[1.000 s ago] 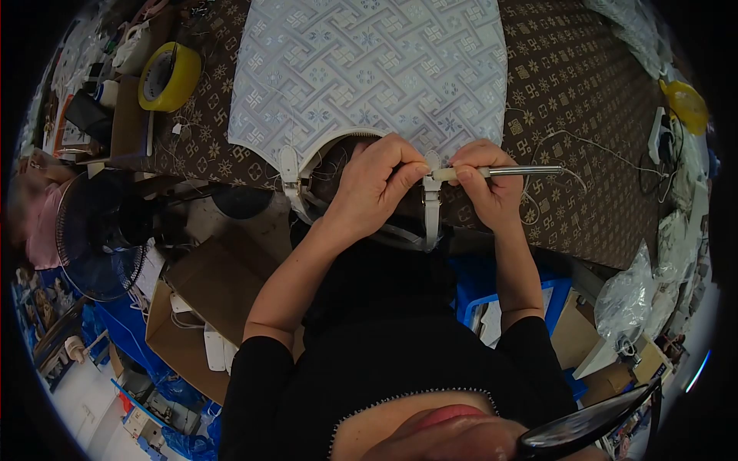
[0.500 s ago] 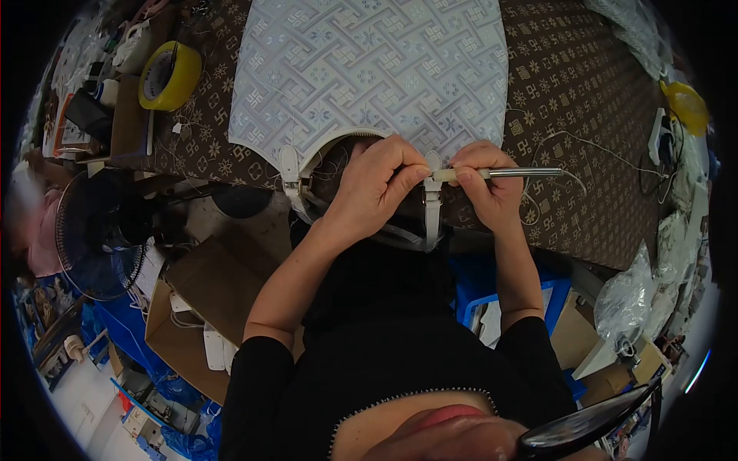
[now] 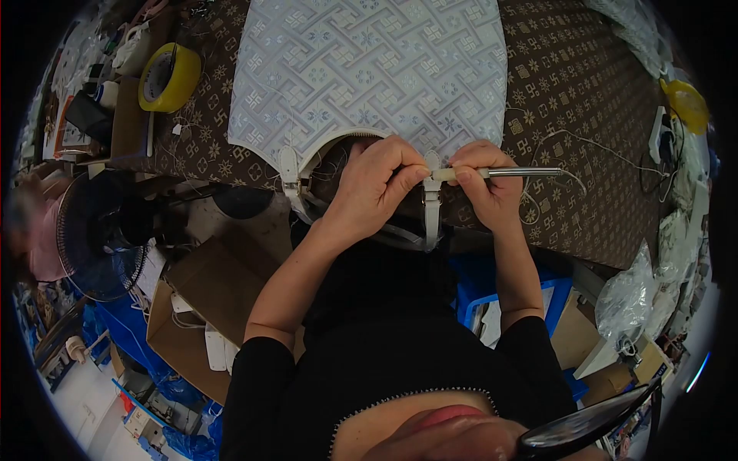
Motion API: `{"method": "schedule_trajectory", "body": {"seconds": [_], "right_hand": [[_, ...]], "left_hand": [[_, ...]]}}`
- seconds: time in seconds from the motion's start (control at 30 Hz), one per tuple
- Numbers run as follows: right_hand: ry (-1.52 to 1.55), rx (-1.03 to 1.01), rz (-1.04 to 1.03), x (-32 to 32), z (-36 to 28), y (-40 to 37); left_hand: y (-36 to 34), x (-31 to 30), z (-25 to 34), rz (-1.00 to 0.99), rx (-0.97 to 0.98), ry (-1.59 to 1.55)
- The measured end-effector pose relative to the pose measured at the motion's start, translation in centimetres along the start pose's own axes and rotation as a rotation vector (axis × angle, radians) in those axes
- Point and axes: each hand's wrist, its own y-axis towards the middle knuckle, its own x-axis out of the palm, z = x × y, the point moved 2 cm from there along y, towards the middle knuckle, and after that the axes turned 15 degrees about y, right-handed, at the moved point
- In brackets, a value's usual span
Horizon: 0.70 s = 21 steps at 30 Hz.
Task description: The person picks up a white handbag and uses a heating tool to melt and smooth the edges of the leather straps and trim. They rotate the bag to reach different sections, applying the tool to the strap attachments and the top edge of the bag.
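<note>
A pale grey bag (image 3: 361, 69) with a geometric pattern lies flat, its curved zip opening facing me. White buckled straps hang from its two corners, the left strap (image 3: 289, 173) free and the right strap (image 3: 431, 211) between my hands. My right hand (image 3: 492, 180) is closed around a slim tool with a metal shaft (image 3: 530, 172) and a cream end, held level and pointing left. My left hand (image 3: 377, 184) pinches beside that cream end, at the strap tab; what its fingertips grip is hidden. White thread (image 3: 578, 183) trails off to the right.
Brown patterned cloth (image 3: 569, 100) covers the table. Yellow tape (image 3: 171, 77) stands on the left, near a cardboard box (image 3: 131, 115). A black fan (image 3: 104, 234) is lower left. Below the table are an open carton (image 3: 184, 338) and a blue stool (image 3: 553, 296); clear plastic (image 3: 626, 292) hangs right.
Both hands, the tool and the bag stay practically in place. At the far left, a blurred pink shape beside the fan has shifted slightly.
</note>
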Motion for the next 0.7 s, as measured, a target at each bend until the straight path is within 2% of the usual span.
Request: {"method": "schedule_trajectory", "body": {"seconds": [0.57,0.67,0.7], "right_hand": [[-0.018,-0.021,-0.019,0.01,0.11,0.15],[-0.03,-0.06,-0.057,-0.11,0.03,0.06],[0.079,0.029,-0.014,-0.15,-0.06,-0.15]], "left_hand": [[-0.01,0.0,-0.06,-0.005,-0.015,0.012],[0.07,-0.13,0.04,0.019,0.034,0.046],[0.09,-0.35,0.06,0.008,-0.051,-0.087]]}}
